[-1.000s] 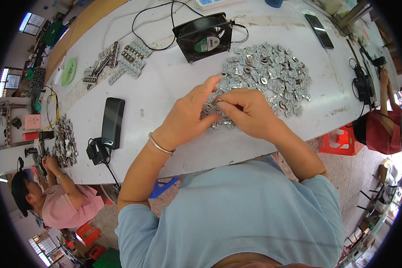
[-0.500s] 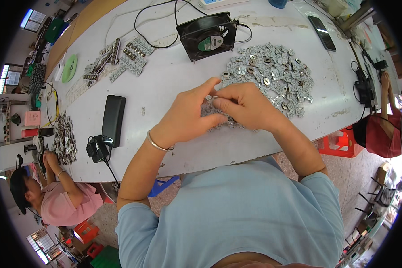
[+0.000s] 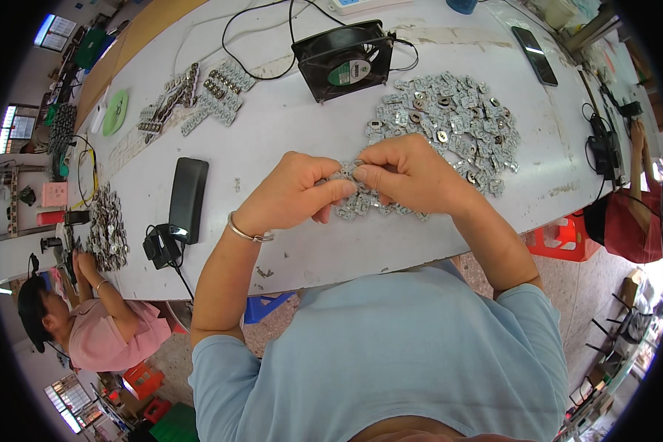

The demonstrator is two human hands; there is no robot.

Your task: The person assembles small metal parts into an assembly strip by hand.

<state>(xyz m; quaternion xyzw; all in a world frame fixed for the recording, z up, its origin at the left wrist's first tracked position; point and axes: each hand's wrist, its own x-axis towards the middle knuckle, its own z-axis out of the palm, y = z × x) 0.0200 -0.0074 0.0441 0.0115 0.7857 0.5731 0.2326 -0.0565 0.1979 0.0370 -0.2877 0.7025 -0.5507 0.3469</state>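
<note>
My left hand [image 3: 295, 195] and my right hand [image 3: 405, 173] meet over the white table [image 3: 287, 132], fingertips pinched together on a small silver metal part [image 3: 350, 171]. A silver bangle sits on my left wrist. Just under and beyond my hands lies a big heap of small silver metal parts [image 3: 449, 121]. A short row of the same parts [image 3: 361, 205] rests on the table below my fingers.
A black square fan [image 3: 342, 59] with cables stands behind the heap. A black flat device [image 3: 187, 199] and adapter lie to the left, rows of assembled parts [image 3: 199, 96] farther back, a phone [image 3: 534, 44] at right. A person in pink [image 3: 88, 324] works at far left.
Both hands have shifted slightly toward me and to the left while staying pinched together on the small part.
</note>
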